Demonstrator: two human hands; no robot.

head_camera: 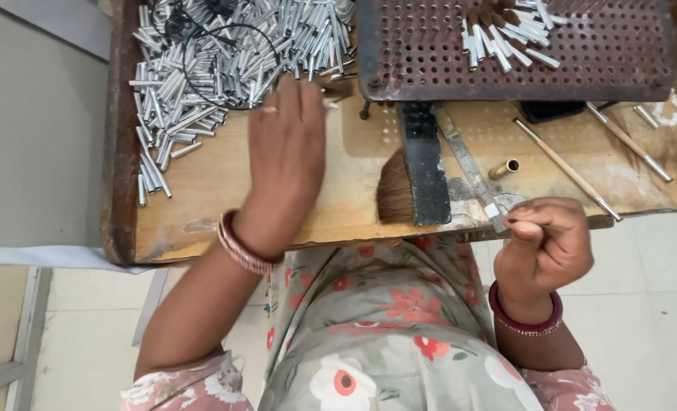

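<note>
Wooden bench spreads under my left hand, whose open fingers touch shiny metal tubes; a perforated plate lies beyond. My right hand pinches shut, contents unclear, beside a bristle bundle.

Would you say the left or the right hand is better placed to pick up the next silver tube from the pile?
Left, probably. The left hand is stretched over the wooden table with its fingertips at the edge of the pile of silver tubes. The right hand is curled up off the table's near edge, far from the pile.

A black-handled brush lies beside a brass ferrule under the perforated metal plate.
</note>
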